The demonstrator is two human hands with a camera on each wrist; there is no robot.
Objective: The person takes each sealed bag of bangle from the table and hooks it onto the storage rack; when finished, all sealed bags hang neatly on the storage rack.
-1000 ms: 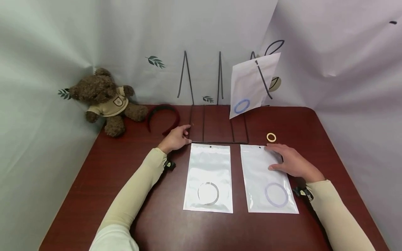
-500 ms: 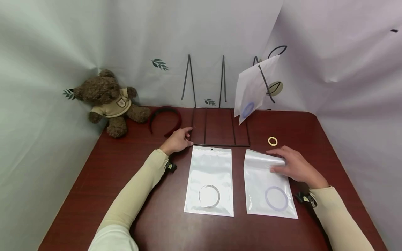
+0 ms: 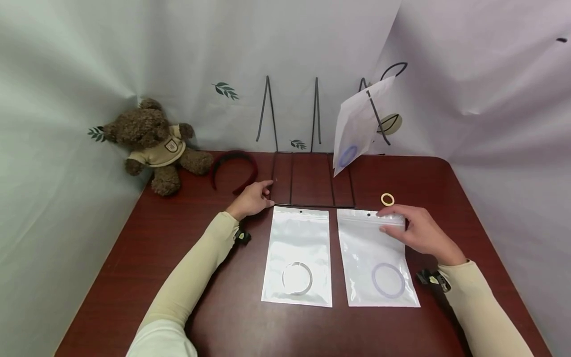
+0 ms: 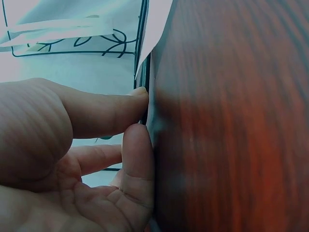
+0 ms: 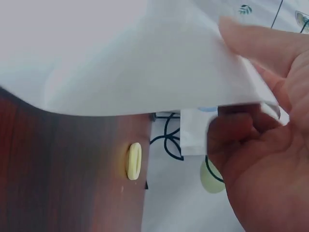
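Pouch (image 3: 368,253), seemingly in right hand (image 3: 421,230)

You are in a small curtained corner: around your reddish-brown tabletop (image 3: 134,258) hangs pale cloth (image 3: 200,44) with printed leaves (image 3: 225,90), and it hides what is behind. The hooked wire rack (image 3: 312,205) looks like shop display, the teddy bear (image 3: 156,144) more like home, so you cannot surely name the place.

Head view bright, left pouch (image 3: 296,240) glaring, tabletop (image 3: 285,331) shiny, left wrist view bluish, right wrist view soft, right pouch (image 5: 135,58) washed out
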